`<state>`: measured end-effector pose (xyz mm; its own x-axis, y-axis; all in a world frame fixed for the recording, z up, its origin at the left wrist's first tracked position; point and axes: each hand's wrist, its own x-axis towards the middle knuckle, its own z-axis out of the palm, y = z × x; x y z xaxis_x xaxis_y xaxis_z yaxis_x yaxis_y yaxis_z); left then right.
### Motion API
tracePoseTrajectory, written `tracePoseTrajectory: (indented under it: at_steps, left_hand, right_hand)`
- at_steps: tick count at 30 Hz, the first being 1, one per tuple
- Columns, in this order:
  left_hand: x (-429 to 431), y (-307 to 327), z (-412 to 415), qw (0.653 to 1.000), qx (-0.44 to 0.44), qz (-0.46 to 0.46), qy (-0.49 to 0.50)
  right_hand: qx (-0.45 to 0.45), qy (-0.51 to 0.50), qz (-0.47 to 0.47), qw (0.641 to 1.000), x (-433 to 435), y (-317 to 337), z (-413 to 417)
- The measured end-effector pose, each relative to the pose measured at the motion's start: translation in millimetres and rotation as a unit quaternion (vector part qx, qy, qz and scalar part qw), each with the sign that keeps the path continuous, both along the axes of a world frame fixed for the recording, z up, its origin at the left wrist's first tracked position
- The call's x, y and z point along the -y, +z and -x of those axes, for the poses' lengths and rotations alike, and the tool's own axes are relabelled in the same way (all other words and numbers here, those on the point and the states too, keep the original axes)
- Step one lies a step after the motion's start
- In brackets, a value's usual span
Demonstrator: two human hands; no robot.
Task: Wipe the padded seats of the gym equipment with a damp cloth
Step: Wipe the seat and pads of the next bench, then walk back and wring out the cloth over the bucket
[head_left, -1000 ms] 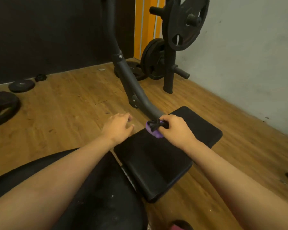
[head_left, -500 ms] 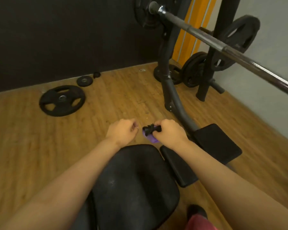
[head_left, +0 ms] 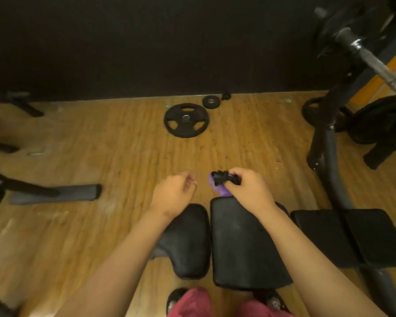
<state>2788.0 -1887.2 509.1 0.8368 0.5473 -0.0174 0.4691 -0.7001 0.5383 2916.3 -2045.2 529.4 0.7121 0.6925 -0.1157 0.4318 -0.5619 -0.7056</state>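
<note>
Wooden flooring [head_left: 124, 145] runs up to a dark wall [head_left: 146, 42] beyond both hands. The right hand [head_left: 252, 191] curls its fingers round a purple item [head_left: 217, 189] with a black piece [head_left: 220, 177] at its top; whether it is a cloth or a bottle I cannot tell. It hangs just past the far edge of the middle pad [head_left: 245, 248], which lies under the right wrist and forearm. The left hand [head_left: 173, 193] holds nothing, fingers loosely curled, near the purple item but apart from it. Under the left forearm sits a rounded pad [head_left: 188, 243], just beside the middle one. A third pad [head_left: 352, 236] lies to the right of the right arm. Ahead of the hands a large weight plate [head_left: 186, 120] lies flat on the floor, with a small plate [head_left: 211, 101] beyond it by the wall. A barbell [head_left: 375, 62] crosses the far right.
</note>
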Motion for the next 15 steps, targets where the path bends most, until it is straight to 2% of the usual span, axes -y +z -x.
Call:
tracePoseTrajectory:
  at_steps: [6, 9, 15]
  left_hand:
    - [28.0, 12.0, 74.6, 0.984, 0.042, 0.026, 0.171]
    - [55.7, 16.0, 109.9, 0.970, 0.026, 0.045, 0.239]
    - [131.2, 15.5, 183.9, 0.916, 0.014, 0.080, 0.394]
  right_hand:
    - [-0.047, 0.136, -0.051, 0.988, -23.2, 14.4, 27.4]
    - [-0.054, 0.210, -0.073, 0.974, -17.8, 19.6, 44.1]
    - [-0.027, 0.371, -0.012, 0.928, -7.2, 20.4, 83.3]
